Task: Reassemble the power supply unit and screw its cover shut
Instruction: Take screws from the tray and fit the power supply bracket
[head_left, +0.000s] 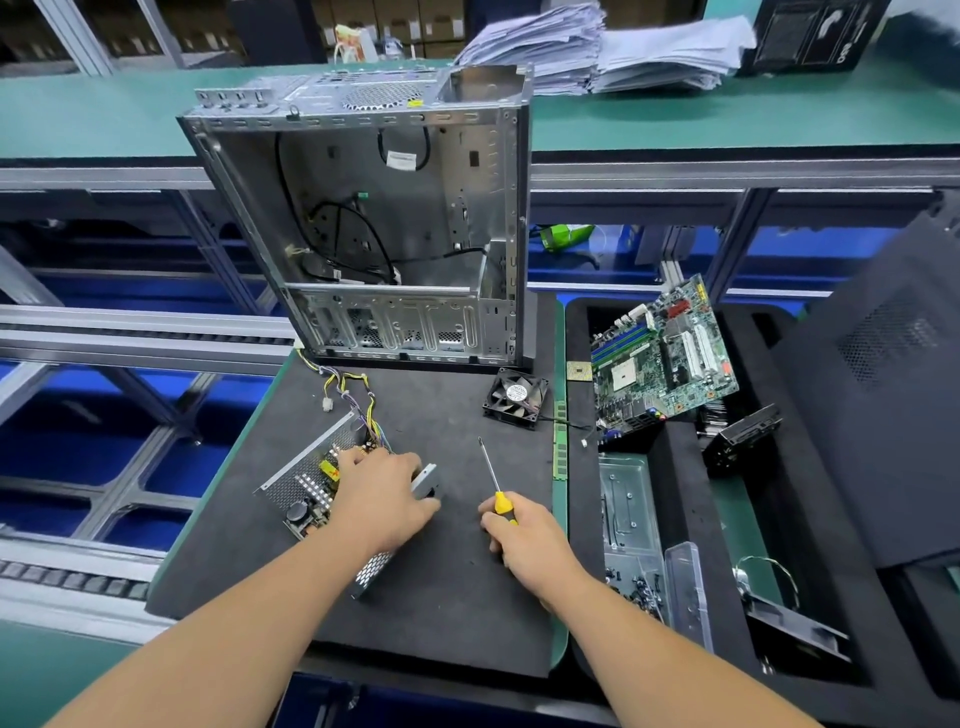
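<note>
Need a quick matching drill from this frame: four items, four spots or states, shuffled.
Things:
1. screwdriver
2. fan
3. motherboard
4. computer case

Places or states:
A. standing upright at the back of the black mat, side open
B. lying in the black tray to the right of the mat
C. handle gripped by the right hand
D. lying flat on the mat just in front of the case's right corner

Pairs: 1-C, 2-D, 3-B, 4-A
</note>
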